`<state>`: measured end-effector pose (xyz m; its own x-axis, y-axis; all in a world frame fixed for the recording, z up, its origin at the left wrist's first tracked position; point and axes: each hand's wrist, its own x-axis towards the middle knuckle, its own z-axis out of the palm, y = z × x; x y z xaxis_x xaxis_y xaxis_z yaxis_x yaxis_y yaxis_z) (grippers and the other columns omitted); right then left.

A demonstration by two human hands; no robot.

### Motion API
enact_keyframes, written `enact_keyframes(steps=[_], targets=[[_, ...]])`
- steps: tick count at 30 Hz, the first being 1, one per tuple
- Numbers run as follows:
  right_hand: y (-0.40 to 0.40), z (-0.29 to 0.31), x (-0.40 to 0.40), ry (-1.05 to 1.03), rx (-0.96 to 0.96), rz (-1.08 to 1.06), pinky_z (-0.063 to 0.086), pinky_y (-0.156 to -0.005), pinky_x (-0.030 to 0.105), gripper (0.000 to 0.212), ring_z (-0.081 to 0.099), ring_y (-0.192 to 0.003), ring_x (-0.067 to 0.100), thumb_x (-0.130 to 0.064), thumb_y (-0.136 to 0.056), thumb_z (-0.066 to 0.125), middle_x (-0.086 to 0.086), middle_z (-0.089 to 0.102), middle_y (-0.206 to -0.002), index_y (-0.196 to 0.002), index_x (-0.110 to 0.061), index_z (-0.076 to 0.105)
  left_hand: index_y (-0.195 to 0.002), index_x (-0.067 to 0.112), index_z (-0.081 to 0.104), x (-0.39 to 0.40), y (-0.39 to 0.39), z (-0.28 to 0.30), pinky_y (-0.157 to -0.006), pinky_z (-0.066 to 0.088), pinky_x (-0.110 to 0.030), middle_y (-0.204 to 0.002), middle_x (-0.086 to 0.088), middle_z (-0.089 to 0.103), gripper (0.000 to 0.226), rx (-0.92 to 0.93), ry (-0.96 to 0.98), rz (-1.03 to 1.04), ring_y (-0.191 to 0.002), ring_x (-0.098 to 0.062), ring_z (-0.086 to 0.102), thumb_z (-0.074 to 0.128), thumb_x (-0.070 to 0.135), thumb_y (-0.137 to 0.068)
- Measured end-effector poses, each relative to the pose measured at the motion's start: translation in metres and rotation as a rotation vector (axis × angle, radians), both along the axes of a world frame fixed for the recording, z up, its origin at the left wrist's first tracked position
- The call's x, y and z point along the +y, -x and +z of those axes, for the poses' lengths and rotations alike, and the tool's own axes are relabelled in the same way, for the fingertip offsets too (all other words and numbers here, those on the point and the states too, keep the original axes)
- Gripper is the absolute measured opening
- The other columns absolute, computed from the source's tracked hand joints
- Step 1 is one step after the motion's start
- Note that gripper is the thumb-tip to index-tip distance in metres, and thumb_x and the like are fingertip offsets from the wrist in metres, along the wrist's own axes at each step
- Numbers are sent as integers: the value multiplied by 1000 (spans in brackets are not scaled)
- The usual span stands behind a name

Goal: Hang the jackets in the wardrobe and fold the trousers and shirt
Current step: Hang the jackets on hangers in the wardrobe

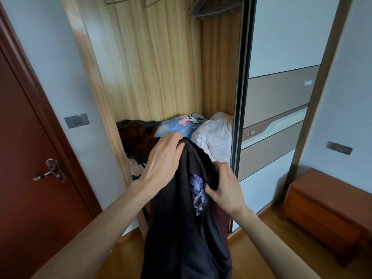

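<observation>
In front of the open wardrobe point(153, 63), the dark shirt point(181, 228) hangs lengthwise, top edge uppermost. The left hand point(163, 160) grips that top edge, nearer the wardrobe; the right hand point(223, 188) pinches a fold lower down, probably near the print.

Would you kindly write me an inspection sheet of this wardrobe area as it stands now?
Surface: wooden wardrobe shelf, piled with clothes.
Job's things: black printed shirt, held up before the wardrobe; empty wire hangers on the rail.
Clutter: dark brown garment, blue floral fabric, white crumpled cloth.
Grippers: left hand over the shirt's top, its grip unclear; right hand pinches its edge.
Cables: nothing seen.
Surroundings: red-brown door, sliding wardrobe door, brown wooden chest.
</observation>
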<state>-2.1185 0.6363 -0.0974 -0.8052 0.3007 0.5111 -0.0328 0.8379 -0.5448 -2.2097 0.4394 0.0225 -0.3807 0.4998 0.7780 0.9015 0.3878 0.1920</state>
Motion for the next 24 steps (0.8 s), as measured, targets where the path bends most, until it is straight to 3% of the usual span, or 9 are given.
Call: enact_keyframes(steps=[3, 6, 10, 14, 17, 20, 24], targets=[[31, -4, -2, -39, -31, -25, 40, -76, 33, 36, 59, -102, 29, -25, -91, 65, 2, 61, -113, -123, -18, 51, -107, 14, 52, 0, 20, -1, -67, 52, -45, -98, -4, 62, 16, 47, -2, 81, -83, -30, 62, 46, 28, -106], [54, 1, 16, -52, -74, -14, 40, -71, 37, 18, 63, -96, 36, -19, -100, 55, 7, 69, -105, -118, -17, 52, -106, 21, 47, -8, 48, -1, -62, 51, -43, -100, 2, 61, 10, 33, 38, 141, -74, -32, 62, 53, 29, -106], [85, 28, 48, -141, -107, -20, 49, -71, 44, 22, 65, -92, 42, -20, -101, 53, 9, 72, -101, -123, -21, 49, -102, 22, 44, -17, 86, -3, -60, 50, -41, -91, 7, 57, 16, -13, 97, 203, -71, -31, 63, 55, 34, -105], [119, 61, 73, -202, -43, -95, 54, -74, 43, 31, 67, -98, 33, -25, -92, 67, 4, 69, -109, -120, -21, 57, -104, 21, 47, -23, 124, 3, -57, 44, -36, -99, 12, 58, 18, 2, 136, 253, -75, -31, 65, 63, 30, -101], [146, 80, 81, -357, -210, -129, 45, -68, 37, 26, 66, -100, 32, -29, -88, 67, 0, 67, -109, -110, -20, 60, -109, 18, 53, -15, 147, 9, -54, 52, -40, -104, 6, 62, 20, 42, 147, 296, -81, -28, 67, 66, 30, -99], [170, 99, 92, -367, -352, -112, 43, -74, 37, 27, 65, -110, 33, -27, -88, 66, 2, 73, -113, -115, -23, 65, -111, 17, 60, -2, 169, 5, -54, 56, -43, -104, 4, 58, 20, 80, 177, 373, -92, -22, 63, 63, 34, -99], [186, 137, 117, -334, -109, -54, 54, -87, 40, 38, 66, -114, 28, -28, -88, 60, -2, 74, -118, -124, -36, 65, -96, 11, 64, 7, 208, -5, -66, 54, -47, -95, -3, 53, 29, 54, 135, 469, -89, -27, 53, 50, 35, -104]])
